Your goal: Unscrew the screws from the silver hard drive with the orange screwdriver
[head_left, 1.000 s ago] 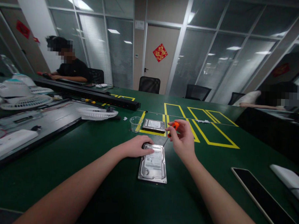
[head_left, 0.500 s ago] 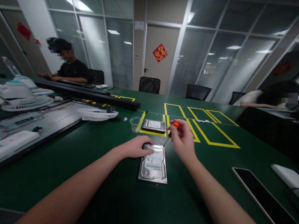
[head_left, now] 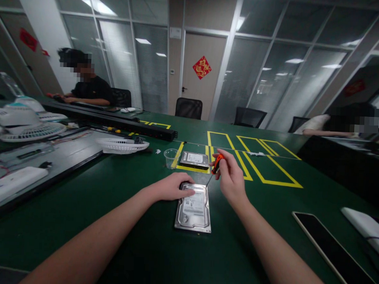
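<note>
A silver hard drive [head_left: 193,211] with a pale label lies flat on the green table in front of me. My left hand [head_left: 174,186] grips its far left corner, the thumb resting on the label and the fingers over the far edge. In my right hand [head_left: 232,174] is an orange and black screwdriver [head_left: 218,163], held tilted. Its thin shaft reaches down to the drive's far right corner, where the tip meets the edge. Beyond the hands, a second hard drive [head_left: 194,159] sits inside a yellow taped outline, beside a clear plastic cup [head_left: 171,158].
On the right lie a phone [head_left: 335,253] and a white device [head_left: 366,227]. To the left are a large grey panel [head_left: 69,153], a white fan grille [head_left: 122,145] and a long black bar [head_left: 140,127]. One person [head_left: 89,87] sits far left, another [head_left: 317,122] far right.
The fingers of my right hand have shifted on the screwdriver, and more of its orange handle shows. My left hand and the hard drive stay in place.
</note>
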`<act>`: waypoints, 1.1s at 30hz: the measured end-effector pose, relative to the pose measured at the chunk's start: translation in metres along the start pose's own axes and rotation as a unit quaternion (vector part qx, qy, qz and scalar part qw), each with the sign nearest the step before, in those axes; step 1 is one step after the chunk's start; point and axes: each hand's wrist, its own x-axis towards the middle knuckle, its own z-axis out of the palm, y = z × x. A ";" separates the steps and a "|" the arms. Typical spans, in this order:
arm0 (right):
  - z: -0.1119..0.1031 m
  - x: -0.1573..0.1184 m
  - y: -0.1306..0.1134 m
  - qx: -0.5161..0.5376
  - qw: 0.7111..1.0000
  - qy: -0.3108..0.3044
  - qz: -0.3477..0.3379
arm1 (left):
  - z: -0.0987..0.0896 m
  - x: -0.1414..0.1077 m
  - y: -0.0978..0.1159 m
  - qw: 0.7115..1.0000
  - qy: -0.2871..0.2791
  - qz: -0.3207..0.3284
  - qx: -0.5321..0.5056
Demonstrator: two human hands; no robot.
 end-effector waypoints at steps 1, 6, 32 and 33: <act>0.000 0.000 0.000 -0.004 1.000 0.006 0.000 | 0.000 0.000 0.000 1.000 0.001 -0.001 0.000; 0.002 0.000 0.002 -0.019 1.000 0.018 -0.005 | -0.001 0.000 0.001 1.000 -0.002 -0.003 -0.003; -0.003 -0.002 0.007 -0.079 0.996 -0.043 -0.016 | 0.000 0.001 0.001 1.000 0.000 0.001 0.001; -0.003 -0.002 0.009 -0.078 0.996 -0.040 -0.017 | 0.000 0.001 0.002 1.000 0.000 0.002 0.001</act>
